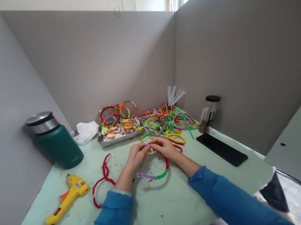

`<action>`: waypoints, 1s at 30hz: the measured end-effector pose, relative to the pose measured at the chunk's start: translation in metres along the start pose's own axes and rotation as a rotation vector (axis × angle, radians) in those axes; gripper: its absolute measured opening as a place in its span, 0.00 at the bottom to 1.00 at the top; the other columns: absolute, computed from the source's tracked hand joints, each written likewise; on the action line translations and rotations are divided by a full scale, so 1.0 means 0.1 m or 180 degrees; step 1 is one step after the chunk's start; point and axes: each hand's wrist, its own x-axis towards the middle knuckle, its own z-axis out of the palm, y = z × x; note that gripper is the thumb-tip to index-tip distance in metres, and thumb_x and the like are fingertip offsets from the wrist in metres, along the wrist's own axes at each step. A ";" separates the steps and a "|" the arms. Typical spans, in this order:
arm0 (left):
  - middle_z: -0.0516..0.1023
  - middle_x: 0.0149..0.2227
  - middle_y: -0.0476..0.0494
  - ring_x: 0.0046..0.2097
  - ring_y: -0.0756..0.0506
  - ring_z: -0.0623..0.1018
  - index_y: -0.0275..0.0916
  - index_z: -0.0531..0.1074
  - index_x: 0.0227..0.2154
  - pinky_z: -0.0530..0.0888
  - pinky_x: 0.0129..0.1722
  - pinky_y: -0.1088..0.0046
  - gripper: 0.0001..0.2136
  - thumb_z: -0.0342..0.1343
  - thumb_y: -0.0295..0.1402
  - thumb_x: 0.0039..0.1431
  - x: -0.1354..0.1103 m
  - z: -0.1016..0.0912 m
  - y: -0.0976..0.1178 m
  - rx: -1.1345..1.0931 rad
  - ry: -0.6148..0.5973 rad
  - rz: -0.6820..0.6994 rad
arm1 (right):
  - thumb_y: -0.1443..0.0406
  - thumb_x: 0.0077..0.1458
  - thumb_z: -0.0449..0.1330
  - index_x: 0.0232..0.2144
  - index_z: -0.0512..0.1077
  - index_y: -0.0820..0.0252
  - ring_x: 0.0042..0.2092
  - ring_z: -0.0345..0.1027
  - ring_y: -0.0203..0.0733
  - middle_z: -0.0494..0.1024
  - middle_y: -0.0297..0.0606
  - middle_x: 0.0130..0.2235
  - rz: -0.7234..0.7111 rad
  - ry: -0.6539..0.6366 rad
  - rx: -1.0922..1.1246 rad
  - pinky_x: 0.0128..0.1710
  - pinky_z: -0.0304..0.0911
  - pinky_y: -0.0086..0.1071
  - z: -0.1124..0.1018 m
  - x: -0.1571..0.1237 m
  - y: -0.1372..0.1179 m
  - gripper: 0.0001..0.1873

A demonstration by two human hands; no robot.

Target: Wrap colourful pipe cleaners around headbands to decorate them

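Observation:
In the middle of the table, my left hand (138, 154) and my right hand (165, 148) meet with fingertips pinched close together. Between them they hold a partly wrapped ring of pipe cleaner (162, 174) in red, green and purple, which hangs below in a curve. A thin pale pipe cleaner (137, 152) sticks out from the pinch and lies across my left fingers. The exact contact point is hidden by my fingertips. Bent red pipe cleaners (106, 174) lie beside my left wrist.
A yellow glue gun (66, 199) and a green bottle (57, 144) stand at the left. Behind my hands are a metal tray (120, 139) of shells, finished-looking rings (127, 103) and a pipe cleaner heap (166, 119). A black phone (221, 149) and a clear bottle (211, 109) are right.

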 end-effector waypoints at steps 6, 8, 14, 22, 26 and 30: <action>0.60 0.14 0.53 0.18 0.52 0.61 0.36 0.72 0.22 0.57 0.20 0.76 0.16 0.50 0.45 0.50 0.03 0.00 -0.07 0.0218 0.0021 -0.0084 | 0.58 0.46 0.60 0.27 0.71 0.60 0.20 0.53 0.30 0.68 0.30 0.21 -0.0103 0.0359 -0.0182 0.19 0.48 0.26 -0.03 0.02 0.01 0.10; 0.63 0.15 0.52 0.19 0.52 0.62 0.35 0.73 0.21 0.57 0.20 0.76 0.17 0.52 0.45 0.49 0.06 0.01 -0.09 0.0441 0.0049 -0.0083 | 0.58 0.46 0.60 0.27 0.70 0.59 0.19 0.52 0.30 0.67 0.29 0.21 -0.0046 0.0527 -0.0013 0.18 0.47 0.26 -0.06 0.03 0.03 0.11; 0.73 0.21 0.46 0.24 0.50 0.68 0.33 0.76 0.23 0.61 0.25 0.76 0.17 0.52 0.44 0.49 0.06 0.02 -0.09 0.0601 0.0089 0.0037 | 0.55 0.42 0.62 0.27 0.68 0.60 0.18 0.53 0.28 0.67 0.29 0.22 0.0208 0.0760 0.0739 0.16 0.47 0.25 -0.12 0.07 0.04 0.15; 0.73 0.19 0.48 0.24 0.50 0.68 0.35 0.76 0.22 0.59 0.24 0.77 0.18 0.50 0.46 0.50 0.04 -0.04 -0.04 0.1137 0.0482 0.0034 | 0.57 0.39 0.65 0.25 0.66 0.60 0.18 0.52 0.26 0.66 0.29 0.22 0.0286 0.1037 0.1290 0.14 0.45 0.23 -0.19 0.10 0.00 0.15; 0.71 0.18 0.48 0.19 0.53 0.62 0.34 0.74 0.26 0.57 0.20 0.77 0.21 0.50 0.49 0.49 0.00 -0.06 0.05 0.0439 -0.0097 -0.0160 | 0.57 0.39 0.65 0.24 0.64 0.59 0.18 0.51 0.26 0.66 0.29 0.22 0.0285 0.1147 0.1369 0.14 0.46 0.24 -0.24 0.11 -0.01 0.16; 0.63 0.13 0.53 0.16 0.55 0.60 0.34 0.71 0.24 0.57 0.18 0.79 0.20 0.51 0.49 0.49 -0.07 -0.09 0.15 -0.0126 -0.0555 -0.0217 | 0.55 0.40 0.64 0.24 0.63 0.59 0.18 0.50 0.27 0.65 0.29 0.21 0.0240 0.1153 0.1298 0.14 0.46 0.25 -0.27 0.10 -0.04 0.17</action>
